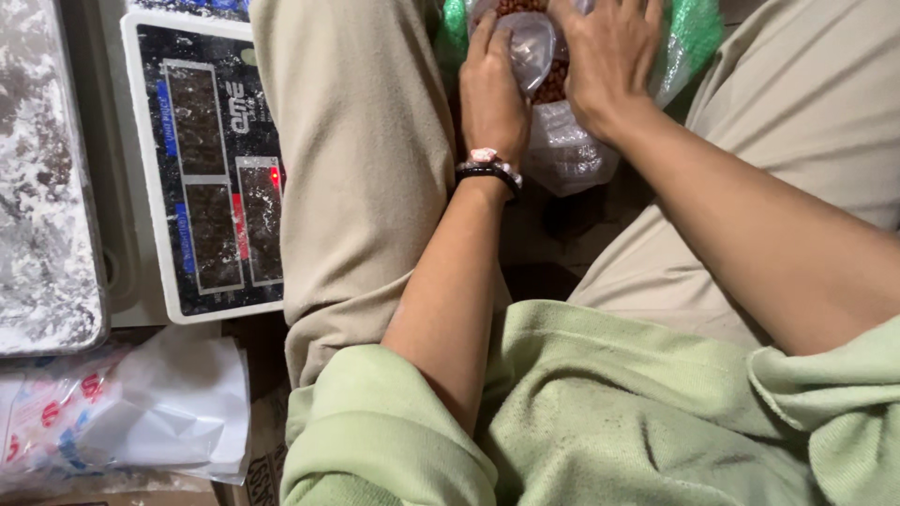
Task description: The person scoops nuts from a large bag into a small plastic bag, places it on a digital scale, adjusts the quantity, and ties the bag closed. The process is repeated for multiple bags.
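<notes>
At twelve o'clock, the left hand [491, 94] and right hand [607, 58] both clutch a clear bag of reddish-brown beans [553, 112], steadying it between the knees.

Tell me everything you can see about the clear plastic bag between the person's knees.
The clear bag is thin, crinkled plastic, partly filled with small reddish-brown round pieces, perhaps nuts or beans. It hangs between the knees, its rounded bottom pointing toward the camera and its top cut off by the picture edge. The left hand grips its left side; the right hand covers its upper right. Green plastic lies behind it.
</notes>
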